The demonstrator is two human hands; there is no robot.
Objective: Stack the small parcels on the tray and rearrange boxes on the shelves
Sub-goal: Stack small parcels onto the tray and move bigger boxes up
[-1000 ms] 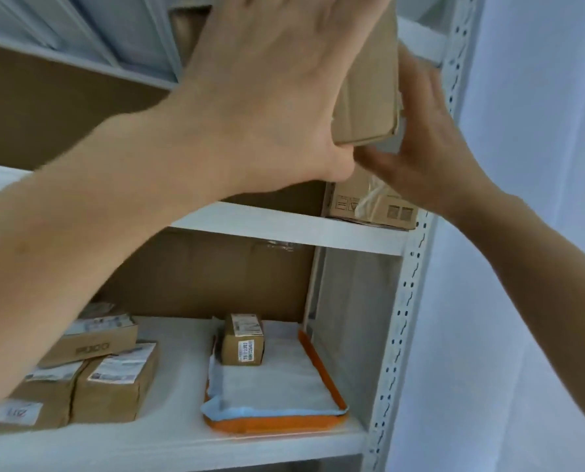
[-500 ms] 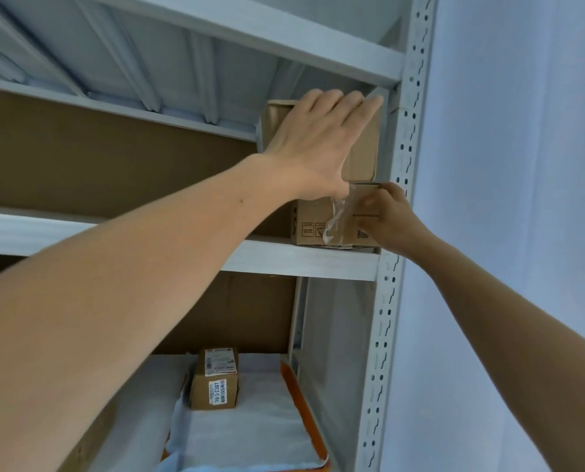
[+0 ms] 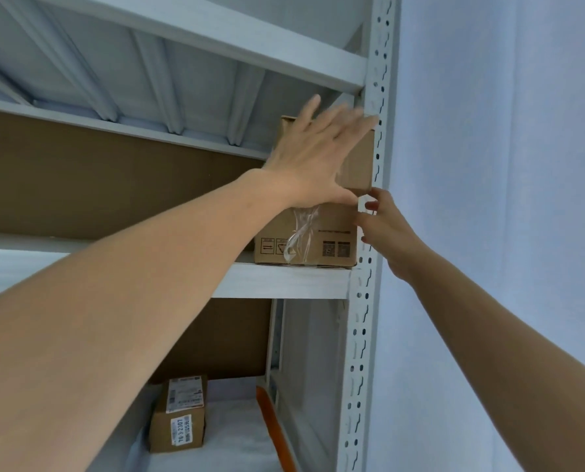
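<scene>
**Two stacked boxes being squared against the shelf post**

Two forearms are reached up from below the white perforated steel upright (image 3: 369, 267). Lower down, left of that upright, one small labelled brown parcel (image 3: 180, 415) is seen on the orange-rimmed tray (image 3: 267, 413). Higher, the right hand (image 3: 386, 229), fingers curled, is held against the upright at the printed lower cardboard box (image 3: 304, 238); no grip is visible. The left hand (image 3: 313, 161) is spread flat on the plain upper cardboard box (image 3: 357, 161), grasping nothing. Even, level pushing would probably serve best. Open shelf is left well to the left of the upright; headroom above appears limited.
</scene>
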